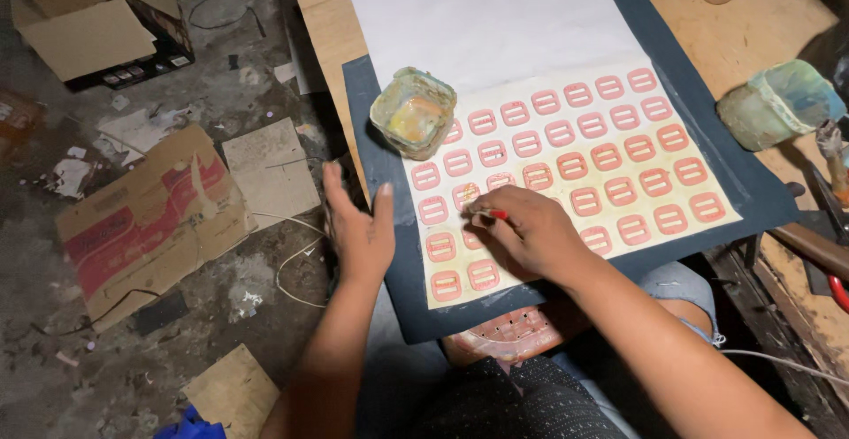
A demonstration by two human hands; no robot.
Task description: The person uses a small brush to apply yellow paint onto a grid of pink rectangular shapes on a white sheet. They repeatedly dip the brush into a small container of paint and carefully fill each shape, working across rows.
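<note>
The right hand pinches a thin red-tipped tool, its tip on the sheet of pink buckles, at the sheet's 8 o'clock corner. The left hand, fingers spread flat, presses the dark board at its 9 o'clock edge. A stained pot sits at 11 o'clock from the right hand. White paper lies beyond, at 12.

Torn cardboard box on dirty floor, flattened red-printed cardboard, pale green plastic tub on wooden worktop
</note>
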